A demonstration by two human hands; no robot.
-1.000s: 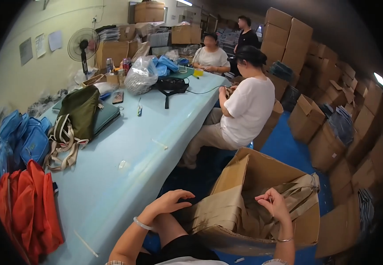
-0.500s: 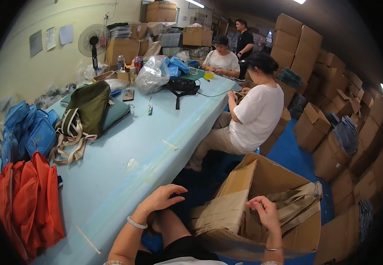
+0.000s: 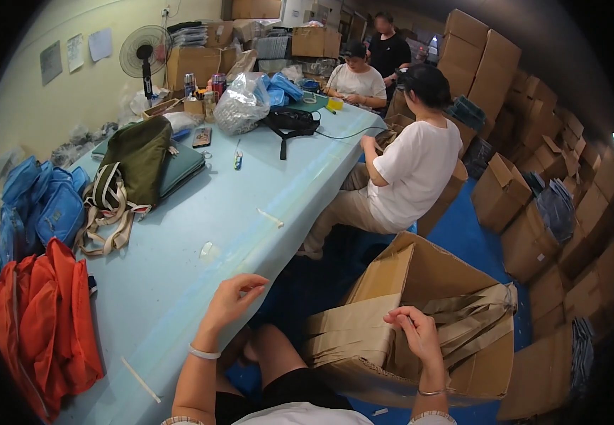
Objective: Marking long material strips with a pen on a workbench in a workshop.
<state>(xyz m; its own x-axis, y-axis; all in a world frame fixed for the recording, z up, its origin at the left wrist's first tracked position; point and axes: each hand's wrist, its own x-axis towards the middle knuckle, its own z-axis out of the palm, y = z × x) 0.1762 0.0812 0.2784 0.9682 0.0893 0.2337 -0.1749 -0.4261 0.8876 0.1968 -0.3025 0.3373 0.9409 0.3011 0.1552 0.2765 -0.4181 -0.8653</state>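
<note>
My left hand (image 3: 234,301) is raised over the table's near edge, its curled fingers and thumb drawn close; anything between them is too small to make out. A pale bracelet circles that wrist. My right hand (image 3: 413,329) pinches something thin, too small to name, above an open cardboard box (image 3: 477,372) with long flat beige straps (image 3: 455,319) inside and over its left side. Red fabric (image 3: 41,319) lies on the pale blue table (image 3: 151,297), left of my hands.
A co-worker in white (image 3: 413,170) sits at the table's right side; another (image 3: 356,85) sits at the far end, beside a standing person (image 3: 385,49). Blue bags (image 3: 48,205), an olive bag (image 3: 133,163) and a fan (image 3: 145,53) are on the left. Cardboard boxes (image 3: 498,191) crowd the right.
My left hand has moved up and leftward, its fingers closer to the thumb. My right hand has shifted left. The standing person has turned and moved nearer the far seated co-worker.
</note>
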